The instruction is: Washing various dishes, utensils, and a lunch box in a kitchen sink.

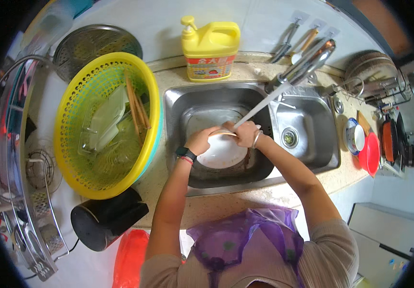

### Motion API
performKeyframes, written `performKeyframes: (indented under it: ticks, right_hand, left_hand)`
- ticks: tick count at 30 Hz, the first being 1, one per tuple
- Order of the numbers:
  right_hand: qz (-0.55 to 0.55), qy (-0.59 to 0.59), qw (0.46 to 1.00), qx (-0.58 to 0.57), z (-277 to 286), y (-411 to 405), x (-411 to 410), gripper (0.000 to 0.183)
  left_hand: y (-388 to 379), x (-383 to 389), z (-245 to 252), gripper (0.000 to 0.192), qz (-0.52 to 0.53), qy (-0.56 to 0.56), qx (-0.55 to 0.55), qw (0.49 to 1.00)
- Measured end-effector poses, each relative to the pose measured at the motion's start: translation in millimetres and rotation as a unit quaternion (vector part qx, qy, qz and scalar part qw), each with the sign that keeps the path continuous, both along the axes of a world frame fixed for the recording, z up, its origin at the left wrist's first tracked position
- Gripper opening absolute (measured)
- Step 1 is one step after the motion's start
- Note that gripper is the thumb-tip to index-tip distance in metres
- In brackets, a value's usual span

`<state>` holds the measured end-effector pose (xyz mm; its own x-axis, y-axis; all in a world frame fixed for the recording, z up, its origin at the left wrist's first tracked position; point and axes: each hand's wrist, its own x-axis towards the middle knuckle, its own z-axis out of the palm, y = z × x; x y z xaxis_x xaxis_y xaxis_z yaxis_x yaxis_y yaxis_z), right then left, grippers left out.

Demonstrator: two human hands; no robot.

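Observation:
A white bowl (222, 154) with a brownish rim is tilted over the left basin of the stainless steel sink (176, 108). At its left side, my left hand (198, 141) grips the rim. My right hand (245, 134) grips the rim on the right, under a stream of water (262, 107) from the faucet (302, 68). Whether a cloth or sponge is between my fingers cannot be seen. Beside the bowl in the basin is a thin brown stick (247, 161), partly hidden.
Left of the sink stands a yellow plastic colander (62, 144) holding clear containers and wooden chopsticks (137, 108). A black cylindrical appliance (100, 223) lies nearer me. Behind the sink is a yellow pump jug (210, 46). Right of it are a red bowl (369, 154) and a patterned cup (355, 137).

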<state>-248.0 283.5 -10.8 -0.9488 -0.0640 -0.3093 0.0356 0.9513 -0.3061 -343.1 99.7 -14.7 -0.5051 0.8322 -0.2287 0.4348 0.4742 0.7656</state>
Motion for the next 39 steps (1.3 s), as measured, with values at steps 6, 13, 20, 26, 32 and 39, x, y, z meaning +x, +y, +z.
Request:
performKeyframes:
  ticks: [6,13,20,26,32,39]
  right_hand:
    - [-0.069,-0.036,0.997,-0.001,7.3,-21.8,1.0,0.031]
    - [-0.407,0.059,0.894,-0.179,-66.5,-12.8,24.0,0.041]
    - [-0.478,-0.018,0.751,-0.455,-114.9,-33.8,55.2,0.046]
    - [-0.424,-0.065,0.839,-0.334,-148.5,-38.3,55.0,0.054]
    - [-0.330,0.000,0.872,-0.361,-142.4,-23.4,70.3,0.040]
    - [-0.196,-0.115,0.952,-0.207,-83.4,-15.4,86.8,0.053]
  left_hand:
    - [-0.6,-6.8,-45.5,0.021,0.123,0.115,0.061,0.984]
    - [-14.7,32.8,-126.1,0.020,0.408,-0.344,0.058,0.844]
    - [-22.3,56.1,-54.3,0.068,0.322,-0.445,0.177,0.817]
    - [-30.7,71.0,-26.4,0.078,0.231,-0.071,0.233,0.942]
    - [-54.8,90.0,6.4,0.073,0.154,0.116,0.124,0.973]
    - [-91.1,102.4,2.0,0.058,0.047,0.368,0.072,0.926]
